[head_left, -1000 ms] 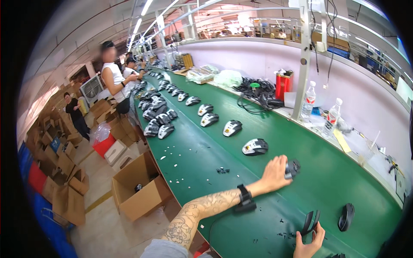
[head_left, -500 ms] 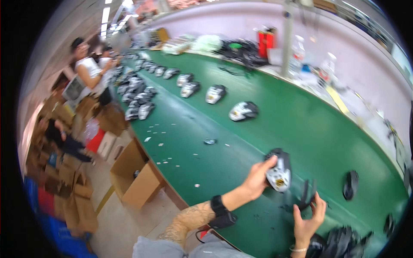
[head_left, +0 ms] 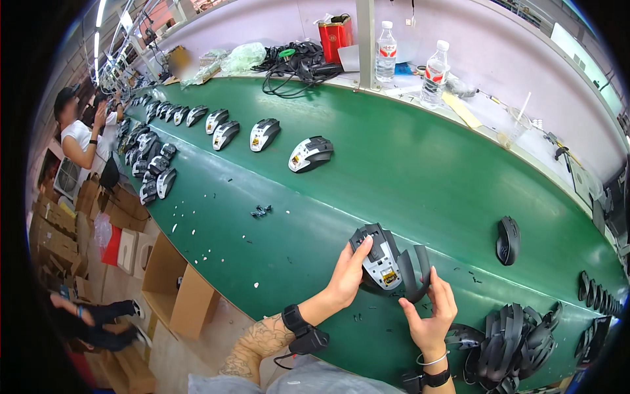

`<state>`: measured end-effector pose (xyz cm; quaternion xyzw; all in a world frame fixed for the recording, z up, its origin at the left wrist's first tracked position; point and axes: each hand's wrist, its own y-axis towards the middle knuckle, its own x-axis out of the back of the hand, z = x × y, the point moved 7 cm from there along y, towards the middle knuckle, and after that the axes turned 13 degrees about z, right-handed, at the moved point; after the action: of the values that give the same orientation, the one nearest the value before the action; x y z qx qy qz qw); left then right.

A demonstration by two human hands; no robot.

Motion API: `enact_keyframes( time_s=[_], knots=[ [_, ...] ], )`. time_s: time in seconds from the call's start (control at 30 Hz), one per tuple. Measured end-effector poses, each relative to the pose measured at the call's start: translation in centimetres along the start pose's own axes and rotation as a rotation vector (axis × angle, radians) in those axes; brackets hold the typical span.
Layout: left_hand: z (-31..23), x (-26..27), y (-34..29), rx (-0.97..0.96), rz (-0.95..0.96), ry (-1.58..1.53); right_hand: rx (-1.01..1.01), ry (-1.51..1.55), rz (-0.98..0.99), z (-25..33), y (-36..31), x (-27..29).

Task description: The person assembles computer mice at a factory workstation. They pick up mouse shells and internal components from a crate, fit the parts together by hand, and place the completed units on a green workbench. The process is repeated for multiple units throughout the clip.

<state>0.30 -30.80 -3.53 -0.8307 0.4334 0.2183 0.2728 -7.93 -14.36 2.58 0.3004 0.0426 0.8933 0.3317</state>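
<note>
My left hand (head_left: 343,279) grips a partly assembled computer mouse (head_left: 381,266) with a white inner body and black buttons. A yellowish part shows in an opening at the mouse's near end. Between the fingers and thumb of my right hand (head_left: 434,314) is a curved black plastic cover (head_left: 423,262). It stands up close beside the mouse's right side; whether the two touch I cannot tell. A pile of black plastic shells (head_left: 508,341) lies just right of my right wrist.
Open white-and-black mice (head_left: 311,154) stand in a row along the green bench (head_left: 407,177), with more heaped (head_left: 152,164) at far left. A black mouse (head_left: 508,241) lies to the right. Small dark scraps (head_left: 261,211) dot the bench. An open cardboard box (head_left: 180,289) is below its left edge.
My view has swung right. My right hand has brought the black cover up from lower right to beside the mouse, while my left hand keeps hold of the mouse.
</note>
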Motion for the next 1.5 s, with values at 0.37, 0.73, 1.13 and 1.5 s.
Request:
enact_keyframes(
  time_s=[0.37,0.73,1.13,1.5],
  knots=[
    [2.1,-2.4,-1.2,0.126,0.216,0.003,0.048,-0.105,0.061,1.2,0.5,-1.0],
    [2.0,-3.6,-1.4,-0.102,0.320,0.235,0.019,-0.179,0.081,1.4,0.8,-0.7],
    [1.2,-1.6,-1.2,-0.151,0.171,0.041,-0.101,-0.065,0.076,1.3,0.1,-0.7],
    [3.1,-2.0,0.1,-0.147,0.316,-0.075,-0.344,0.568,0.175,-6.4,-2.0,-3.0]
  ],
)
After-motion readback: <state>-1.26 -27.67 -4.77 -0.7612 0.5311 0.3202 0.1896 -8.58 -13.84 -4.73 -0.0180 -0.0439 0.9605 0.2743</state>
